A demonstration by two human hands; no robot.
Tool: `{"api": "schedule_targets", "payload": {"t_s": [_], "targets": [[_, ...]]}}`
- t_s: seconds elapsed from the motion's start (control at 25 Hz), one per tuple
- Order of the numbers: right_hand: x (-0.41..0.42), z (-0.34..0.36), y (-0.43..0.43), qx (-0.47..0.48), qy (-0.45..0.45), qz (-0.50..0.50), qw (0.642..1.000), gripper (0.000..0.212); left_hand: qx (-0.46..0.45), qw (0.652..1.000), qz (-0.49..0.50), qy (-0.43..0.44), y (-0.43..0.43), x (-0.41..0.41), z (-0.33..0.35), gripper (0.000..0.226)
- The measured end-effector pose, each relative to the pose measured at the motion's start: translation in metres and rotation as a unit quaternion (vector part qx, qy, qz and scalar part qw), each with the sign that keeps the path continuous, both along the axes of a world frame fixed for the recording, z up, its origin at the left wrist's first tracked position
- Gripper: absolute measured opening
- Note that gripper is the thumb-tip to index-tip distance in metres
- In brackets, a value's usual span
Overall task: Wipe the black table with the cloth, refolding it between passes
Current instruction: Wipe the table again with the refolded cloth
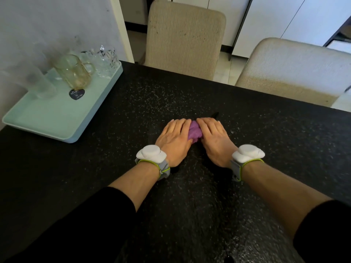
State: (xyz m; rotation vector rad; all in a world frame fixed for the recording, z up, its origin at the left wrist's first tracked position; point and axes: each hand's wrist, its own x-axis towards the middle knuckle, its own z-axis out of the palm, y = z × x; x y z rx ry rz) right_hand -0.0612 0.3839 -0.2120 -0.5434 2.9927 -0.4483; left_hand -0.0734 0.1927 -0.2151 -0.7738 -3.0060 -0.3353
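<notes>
A bunched purple cloth (194,132) lies on the speckled black table (133,103) near its middle. My left hand (173,138) rests palm down on the cloth's left side and my right hand (213,137) on its right side, fingers pointing away from me. Both hands cover most of the cloth, so only a strip shows between them. Each wrist wears a white sensor on a grey strap.
A pale green tray (43,118) sits at the table's left edge, holding a glass mug (75,72) and several clear glasses. Two beige chairs (184,37) (292,71) stand behind the far edge. A small dark object (215,114) lies just beyond my right fingers.
</notes>
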Motion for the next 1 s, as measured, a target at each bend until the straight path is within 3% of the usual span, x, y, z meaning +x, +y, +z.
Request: {"api": "schedule_targets", "payload": {"t_s": [0.28,0.4,0.6,1.0], "targets": [[0.090,0.003,-0.012,0.015,-0.010,0.060,0.998,0.067,0.029,0.998,0.006,-0.046,-0.026,0.100,0.009,0.067],[0.134,0.001,-0.023,0.031,-0.027,0.073,0.996,0.069,0.011,0.996,0.027,-0.089,-0.036,0.153,0.012,0.066],[0.180,0.001,-0.035,0.057,-0.004,0.087,0.995,0.066,-0.016,0.996,0.033,-0.081,-0.051,0.203,0.016,0.067],[0.128,0.000,-0.072,0.055,0.016,0.135,0.989,0.068,-0.022,0.997,0.049,-0.051,-0.088,0.165,0.012,0.074]]}}
